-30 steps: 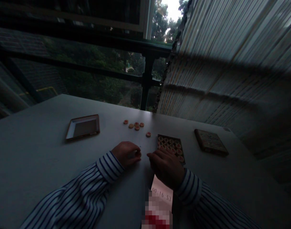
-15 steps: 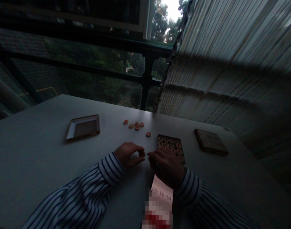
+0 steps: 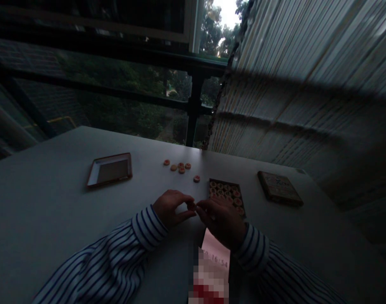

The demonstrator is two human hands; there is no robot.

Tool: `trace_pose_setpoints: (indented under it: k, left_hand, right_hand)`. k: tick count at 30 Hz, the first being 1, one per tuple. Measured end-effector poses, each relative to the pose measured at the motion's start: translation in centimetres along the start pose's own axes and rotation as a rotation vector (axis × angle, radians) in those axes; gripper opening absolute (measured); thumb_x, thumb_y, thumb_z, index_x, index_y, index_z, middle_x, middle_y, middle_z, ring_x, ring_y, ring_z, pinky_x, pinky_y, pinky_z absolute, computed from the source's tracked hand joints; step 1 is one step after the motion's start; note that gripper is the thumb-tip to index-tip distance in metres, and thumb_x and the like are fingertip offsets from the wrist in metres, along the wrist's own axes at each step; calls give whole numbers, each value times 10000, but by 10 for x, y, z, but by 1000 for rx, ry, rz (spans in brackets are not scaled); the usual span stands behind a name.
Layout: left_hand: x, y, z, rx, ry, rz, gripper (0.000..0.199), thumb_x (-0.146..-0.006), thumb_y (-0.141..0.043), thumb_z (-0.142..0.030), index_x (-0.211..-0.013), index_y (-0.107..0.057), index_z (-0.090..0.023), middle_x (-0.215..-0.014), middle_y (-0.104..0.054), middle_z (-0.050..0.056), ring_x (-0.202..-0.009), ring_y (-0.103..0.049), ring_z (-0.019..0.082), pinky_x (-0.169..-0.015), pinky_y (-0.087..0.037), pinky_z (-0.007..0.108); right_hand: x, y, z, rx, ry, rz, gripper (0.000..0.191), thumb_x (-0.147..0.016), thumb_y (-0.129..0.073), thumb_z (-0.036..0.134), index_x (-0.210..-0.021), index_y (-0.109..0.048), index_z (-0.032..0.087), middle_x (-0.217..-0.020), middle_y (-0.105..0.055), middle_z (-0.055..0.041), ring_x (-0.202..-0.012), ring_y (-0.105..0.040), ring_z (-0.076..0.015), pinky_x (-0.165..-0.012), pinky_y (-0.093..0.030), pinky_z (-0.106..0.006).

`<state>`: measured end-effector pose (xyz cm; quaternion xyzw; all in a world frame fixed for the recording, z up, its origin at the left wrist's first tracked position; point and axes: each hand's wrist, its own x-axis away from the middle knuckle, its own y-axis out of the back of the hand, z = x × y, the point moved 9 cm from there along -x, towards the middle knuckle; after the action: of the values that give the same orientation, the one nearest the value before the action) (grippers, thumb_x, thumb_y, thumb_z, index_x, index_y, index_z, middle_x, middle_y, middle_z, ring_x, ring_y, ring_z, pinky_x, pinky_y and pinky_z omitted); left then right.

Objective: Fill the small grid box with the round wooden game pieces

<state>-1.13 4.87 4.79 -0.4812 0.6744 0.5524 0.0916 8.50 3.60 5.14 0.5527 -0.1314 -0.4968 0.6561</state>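
Between thumb and index finger, my left hand (image 3: pixel 170 207) pinches a small round Chinese chess piece (image 3: pixel 191 206) above the table. My right hand (image 3: pixel 224 221) meets it from the other side, thumb and forefinger closed at the piece's right edge. Past the right hand lies a dark box (image 3: pixel 241 192) holding rows of round wooden chess pieces; the hand hides its near left part. Several loose pieces with red marks (image 3: pixel 181 170) rest beyond the hands, one (image 3: pixel 197 179) set apart from the group, close to the box.
An upturned shallow lid (image 3: pixel 131 169) lies at the left of the white table (image 3: pixel 53 202). To the right sits a closed, printed box (image 3: pixel 279 188). A lit phone (image 3: pixel 216 249) showing a timer is below my right hand. Window and curtain (image 3: pixel 275 97) border the far edge.
My left hand has shifted slightly right with the piece. The right thumb and forefinger have closed in, so both hands now meet at it.
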Motion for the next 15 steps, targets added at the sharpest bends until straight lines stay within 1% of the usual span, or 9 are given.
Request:
trace_pose_setpoints:
  k: [4, 10, 15]
  left_hand:
    - [-1, 0, -3, -6, -10, -8, 232, -710, -614, -294, -876, -546, -147, -726, -665, 23, -685, -617, 134, -675, -440, 282]
    - [-2, 5, -7, -20, 3, -56, 214, -708, -615, -288, -858, -552, -148, -710, -663, 32, -671, -616, 138, -664, -442, 282]
    - [-2, 3, -7, -4, 21, -50, 221, -697, -626, -295, -849, -561, -148, -705, -659, 32, -673, -612, 143, -654, -444, 286]
  right_hand:
    - [0, -2, -7, -86, -53, 6, 169, -816, -470, 277, -853, -604, 181, -705, -628, -23, -628, -549, -117, -590, -379, -253]
    - [0, -6, -14, -279, -109, -3, 171, -810, -481, 293, -847, -603, 179, -709, -638, -23, -625, -569, -105, -564, -410, -222]
    - [1, -8, -17, -422, -135, -26, 142, -792, -508, 275, -854, -593, 179, -736, -651, -25, -637, -583, -102, -572, -436, -215]
